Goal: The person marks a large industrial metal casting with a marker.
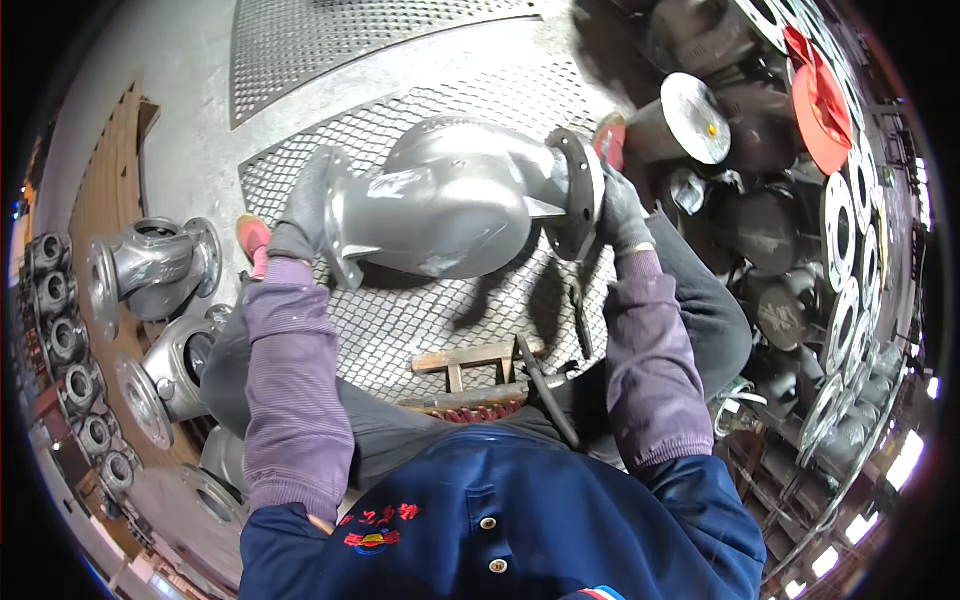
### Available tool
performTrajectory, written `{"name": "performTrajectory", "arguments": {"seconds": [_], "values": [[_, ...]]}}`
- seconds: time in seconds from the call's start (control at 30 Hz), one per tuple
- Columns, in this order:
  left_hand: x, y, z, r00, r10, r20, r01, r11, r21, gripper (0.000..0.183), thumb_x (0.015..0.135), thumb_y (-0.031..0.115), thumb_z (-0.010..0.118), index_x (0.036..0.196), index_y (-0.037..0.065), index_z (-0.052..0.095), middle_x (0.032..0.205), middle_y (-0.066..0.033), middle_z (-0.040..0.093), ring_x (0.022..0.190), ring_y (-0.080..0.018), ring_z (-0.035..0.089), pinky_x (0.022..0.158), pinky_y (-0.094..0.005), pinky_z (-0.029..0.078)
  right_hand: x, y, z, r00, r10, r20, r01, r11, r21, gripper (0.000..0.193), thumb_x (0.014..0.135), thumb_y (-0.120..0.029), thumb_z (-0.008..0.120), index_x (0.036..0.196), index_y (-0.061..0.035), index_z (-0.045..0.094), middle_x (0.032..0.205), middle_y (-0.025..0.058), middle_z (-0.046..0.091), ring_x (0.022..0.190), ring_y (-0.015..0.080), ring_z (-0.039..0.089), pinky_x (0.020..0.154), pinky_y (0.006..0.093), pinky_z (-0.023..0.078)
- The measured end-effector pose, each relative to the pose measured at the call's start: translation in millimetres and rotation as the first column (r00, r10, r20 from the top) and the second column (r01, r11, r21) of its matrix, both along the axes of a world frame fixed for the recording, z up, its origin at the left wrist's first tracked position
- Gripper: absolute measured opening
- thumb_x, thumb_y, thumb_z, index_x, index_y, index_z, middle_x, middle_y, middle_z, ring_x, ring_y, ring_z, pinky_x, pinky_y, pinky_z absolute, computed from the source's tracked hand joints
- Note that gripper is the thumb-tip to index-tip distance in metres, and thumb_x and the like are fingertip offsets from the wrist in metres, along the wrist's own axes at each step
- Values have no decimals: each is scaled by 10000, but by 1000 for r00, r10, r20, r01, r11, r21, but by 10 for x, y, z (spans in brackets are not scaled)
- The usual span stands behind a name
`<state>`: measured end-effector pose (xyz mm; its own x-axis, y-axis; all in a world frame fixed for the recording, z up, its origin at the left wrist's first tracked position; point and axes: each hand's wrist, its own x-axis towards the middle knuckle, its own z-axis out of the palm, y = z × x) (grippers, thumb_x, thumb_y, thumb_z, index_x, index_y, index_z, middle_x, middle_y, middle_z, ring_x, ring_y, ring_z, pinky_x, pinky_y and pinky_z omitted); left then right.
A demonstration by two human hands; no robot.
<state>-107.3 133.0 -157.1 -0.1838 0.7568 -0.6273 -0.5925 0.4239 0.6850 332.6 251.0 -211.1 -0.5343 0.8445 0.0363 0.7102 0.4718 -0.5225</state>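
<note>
Both gloved hands grasp a big grey valve body (455, 200) lying on its side on a mesh grate (420, 310): the left hand (300, 215) clasps its left flange (340, 235), the right hand (622, 212) its right flange (578, 195). 2 smaller valves (150, 262) stand at the left, and a wooden stool (470, 362) sits near the knees.

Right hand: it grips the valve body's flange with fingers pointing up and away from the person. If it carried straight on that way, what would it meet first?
Probably the red-faced end of the dark casting just beyond the right hand, which grips the flange. Depth is hard to judge here.
</note>
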Motion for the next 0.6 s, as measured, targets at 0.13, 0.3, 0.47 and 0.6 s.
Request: {"name": "performTrajectory", "arguments": {"seconds": [0.13,0.3,0.47,0.6], "values": [[30,125,2,997,65,-46,-69,992,-109,382,945,500,579,1008,126,626,852,-54,627,740,-207,623,718,-346,549,-89,-119,-200,309,-767,-563,-101,562,-821,337,975,-165,531,1272,-25,608,1131,101,680,927,206,676,806,348,557],[12,66,-40,985,42,-166,-60,993,-106,407,962,495,564,1064,109,644,913,-37,642,808,-176,620,746,-317,535,-127,-216,-272,518,-636,-572,269,756,-597,293,1005,-165,463,1202,-3,608,1064,109,673,887,195,661,776,313,542],[-28,86,-174,941,-45,-334,43,999,-12,454,958,491,573,1178,97,625,1018,-57,646,901,-184,612,801,-325,519,-109,-214,-178,202,-841,-502,-20,509,-860,338,1029,-251,425,1214,-23,594,1061,108,680,899,216,661,776,323,547],[-107,-89,-256,1000,-7,-29,8,1000,29,548,972,374,577,1394,36,484,1317,-123,567,1119,-235,580,976,-364,479,-276,-205,-61,514,-663,-544,280,729,-624,365,927,-147,586,1256,13,588,1141,148,665,1023,245,642,916,341,508]]}}
